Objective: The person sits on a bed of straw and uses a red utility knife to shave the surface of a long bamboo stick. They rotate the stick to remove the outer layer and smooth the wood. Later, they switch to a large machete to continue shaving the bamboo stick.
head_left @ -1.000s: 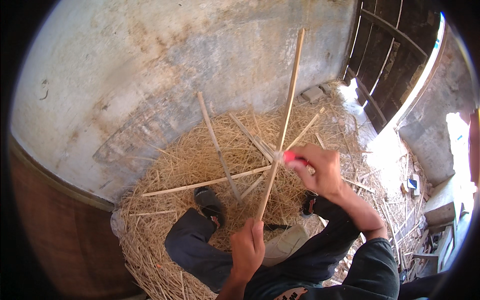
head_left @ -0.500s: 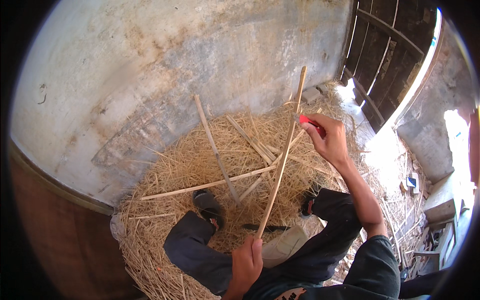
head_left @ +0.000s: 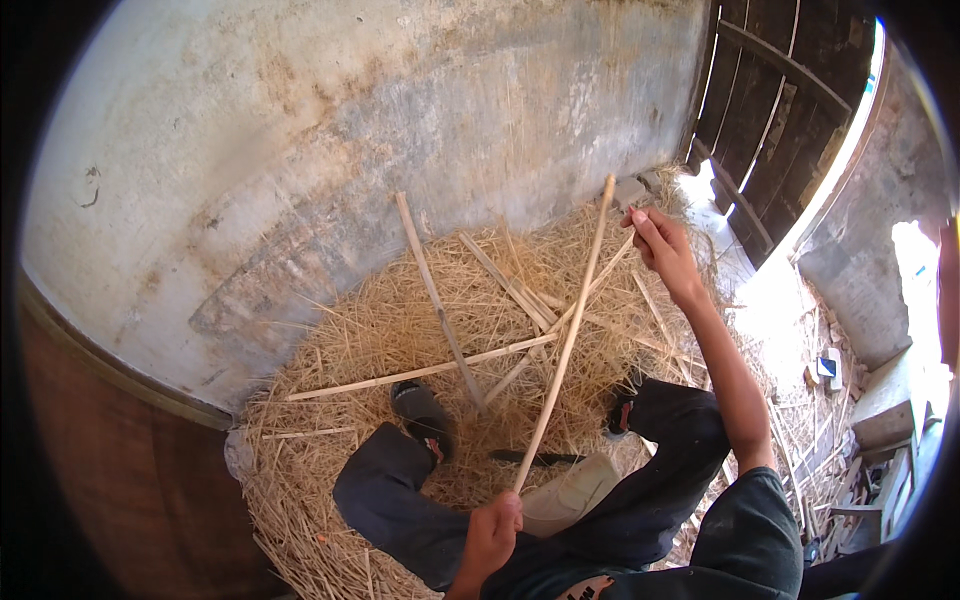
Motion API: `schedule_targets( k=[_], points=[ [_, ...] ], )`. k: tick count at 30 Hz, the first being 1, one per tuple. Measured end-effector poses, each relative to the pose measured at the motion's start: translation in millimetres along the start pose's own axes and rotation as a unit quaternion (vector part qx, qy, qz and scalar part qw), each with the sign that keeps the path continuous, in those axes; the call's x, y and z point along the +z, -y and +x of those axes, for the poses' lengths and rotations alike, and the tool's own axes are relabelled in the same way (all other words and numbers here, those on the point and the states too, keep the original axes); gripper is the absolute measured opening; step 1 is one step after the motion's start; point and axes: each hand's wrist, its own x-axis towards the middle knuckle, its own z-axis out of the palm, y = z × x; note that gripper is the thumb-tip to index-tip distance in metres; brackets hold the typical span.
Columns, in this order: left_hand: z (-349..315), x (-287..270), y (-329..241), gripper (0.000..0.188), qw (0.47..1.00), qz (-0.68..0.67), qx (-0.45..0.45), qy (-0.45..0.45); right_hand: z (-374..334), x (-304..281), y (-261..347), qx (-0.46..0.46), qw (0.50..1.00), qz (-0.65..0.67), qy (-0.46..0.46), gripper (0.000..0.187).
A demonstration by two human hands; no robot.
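Note:
A long, pale bamboo strip (head_left: 565, 365) rises at a slant from my left hand (head_left: 493, 528), which is closed around its lower end. Close to the strip's far tip, my right hand (head_left: 660, 248) is closed on a small red cutter; the fingers hide nearly all of it, and only a bit of red shows. A slight gap seems to separate that hand from the strip. Below, more bamboo strips (head_left: 432, 290) lie crossed over a heap of straw-like shavings (head_left: 360, 330), between and beyond my feet.
A dark, long blade-like object (head_left: 535, 458) lies between my legs beside a pale beige piece (head_left: 575, 495). The stained wall (head_left: 400, 110) borders the heap. At the right are a dark plank door (head_left: 780, 110), a small blue-and-white object (head_left: 827, 368) and a wooden frame (head_left: 880, 490).
My right hand has moved slightly right, and the red cutter has turned mostly out of sight. The strip's far tip has dropped lower, and its visible face looks narrower. My left hand keeps its hold.

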Motion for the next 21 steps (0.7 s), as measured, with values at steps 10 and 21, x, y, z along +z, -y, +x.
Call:
schedule_targets(
  k=[10, 21],
  points=[
    [45, 31, 5, 0.049, 0.979, -0.194, -0.038, 0.058, -48, 44, 33, 0.072, 0.976, 0.031, 0.203, 0.06],
    [94, 75, 46, 0.044, 0.983, 0.12, 0.123, 0.059, -84, 102, 11, -0.073, 0.953, -0.128, 0.263, 0.063]
  ],
)
